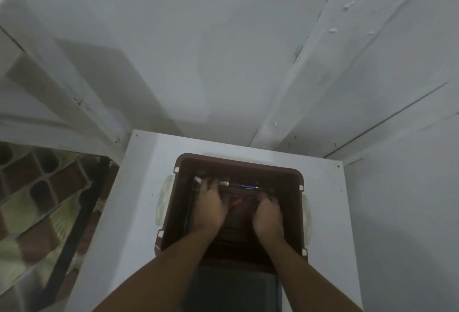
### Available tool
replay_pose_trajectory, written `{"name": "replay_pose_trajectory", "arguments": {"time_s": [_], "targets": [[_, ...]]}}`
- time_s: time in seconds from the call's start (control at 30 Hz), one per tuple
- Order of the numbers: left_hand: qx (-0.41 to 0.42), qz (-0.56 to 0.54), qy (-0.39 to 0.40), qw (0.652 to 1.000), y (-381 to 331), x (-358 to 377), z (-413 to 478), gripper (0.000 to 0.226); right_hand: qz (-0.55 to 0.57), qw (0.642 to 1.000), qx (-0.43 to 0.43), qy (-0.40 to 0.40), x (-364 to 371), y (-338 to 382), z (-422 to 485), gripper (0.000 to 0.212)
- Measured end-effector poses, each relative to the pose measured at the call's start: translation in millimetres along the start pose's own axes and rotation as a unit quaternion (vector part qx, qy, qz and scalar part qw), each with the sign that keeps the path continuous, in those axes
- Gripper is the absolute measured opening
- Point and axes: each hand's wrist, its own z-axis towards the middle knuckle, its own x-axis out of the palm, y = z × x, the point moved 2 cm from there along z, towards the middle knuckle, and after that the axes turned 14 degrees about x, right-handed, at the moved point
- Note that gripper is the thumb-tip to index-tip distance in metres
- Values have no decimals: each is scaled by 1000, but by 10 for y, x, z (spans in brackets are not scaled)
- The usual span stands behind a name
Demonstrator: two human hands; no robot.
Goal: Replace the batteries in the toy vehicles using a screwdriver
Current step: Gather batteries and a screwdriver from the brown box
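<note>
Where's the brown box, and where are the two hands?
brown box (238, 164), head view, on its far rim.
left hand (211, 208), head view, on its back.
right hand (269, 218), head view, on its back.

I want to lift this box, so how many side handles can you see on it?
2: left handle on the box's left wall, right handle on its right wall. Part of the near rim is covered, so another could be hidden.

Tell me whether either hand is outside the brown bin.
No, the left hand and the right hand both reach down inside the brown bin, among its contents.
</note>
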Motion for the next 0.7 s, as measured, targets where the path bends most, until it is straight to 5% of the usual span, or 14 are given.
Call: {"name": "replay_pose_trajectory", "arguments": {"time_s": [0.3, 0.7], "targets": [[-35, -2, -53, 998, -5, 57, 103, 24, 248, 962, 108, 39, -10, 148, 130, 14], [-161, -109, -178, 965, -75, 209, 163, 23, 317, 930, 180, -43, 132, 351, 115, 40]]}}
